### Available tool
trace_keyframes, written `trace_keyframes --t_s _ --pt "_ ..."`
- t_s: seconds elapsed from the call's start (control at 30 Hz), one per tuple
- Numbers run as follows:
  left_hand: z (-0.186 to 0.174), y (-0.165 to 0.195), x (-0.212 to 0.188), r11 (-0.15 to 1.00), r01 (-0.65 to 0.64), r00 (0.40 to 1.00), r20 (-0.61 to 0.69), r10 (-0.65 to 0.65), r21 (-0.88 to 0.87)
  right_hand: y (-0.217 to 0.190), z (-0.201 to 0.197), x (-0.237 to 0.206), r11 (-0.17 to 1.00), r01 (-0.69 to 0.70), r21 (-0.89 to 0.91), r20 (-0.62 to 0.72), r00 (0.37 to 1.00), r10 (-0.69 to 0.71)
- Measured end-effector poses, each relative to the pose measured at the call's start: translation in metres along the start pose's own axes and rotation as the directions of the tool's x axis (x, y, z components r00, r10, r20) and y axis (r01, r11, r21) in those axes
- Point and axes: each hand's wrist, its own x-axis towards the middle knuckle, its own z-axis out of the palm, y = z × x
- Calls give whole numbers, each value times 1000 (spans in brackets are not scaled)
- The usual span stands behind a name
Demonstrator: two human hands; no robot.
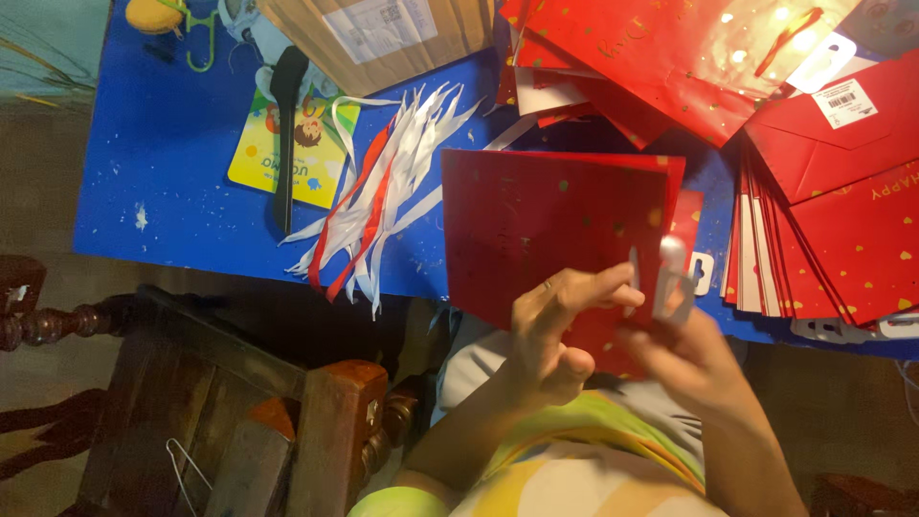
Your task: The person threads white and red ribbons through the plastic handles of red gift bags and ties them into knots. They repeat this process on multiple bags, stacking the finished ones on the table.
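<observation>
A person seated at a blue table (172, 144) holds a flat red paper bag (546, 220) with gold dots up over the table's near edge, w/ both hands at the bag's lower edge. The left hand (550, 335) grips the bag from below, fingers curled onto its face and thumb tucked under. The right hand (684, 349) pinches a small white piece (670, 273), poss. a plastic tag or strip end, against the bag's lower right corner; motion blur there makes the exact grip hard to read.

On the table to the left of the bag lies a loose heap of white and red ribbon strips (378, 191), fanned out, just beside a yellow card (258, 148) w/ a black tool (285, 124) lying across it. A brown cardboard box (378, 33) sits at the table's far edge. To the right, a stack of red bags (833, 249) fans out near the edge, and more red bags (670, 48) pile up behind, at top. A dark wooden chair (239, 402) stands lower left, beside the person's knees.
</observation>
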Motion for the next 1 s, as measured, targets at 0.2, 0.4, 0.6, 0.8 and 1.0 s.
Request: trace_keyframes --t_s 0.2,0.4,0.6,0.8,1.0 --pt "2 -8 -1 913 -241 958 -71 278 328 -55 -13 35 890 453 58 -412 823 -391" --pt "0 -32 0 924 -36 996 -67 67 381 -99 -40 108 770 632 88 -513 691 -509" --pt "-46 -86 15 662 134 985 -171 -10 737 -51 -55 92 738 669 -89 -548 586 -597" --pt "-97 -121 23 251 292 956 -275 -101 923 -5 -29 58 816 550 -180 -496 665 -558" --pt "-97 -123 26 330 330 943 -294 -157 884 -1 -3 58 878 418 -232 -472 741 -477"
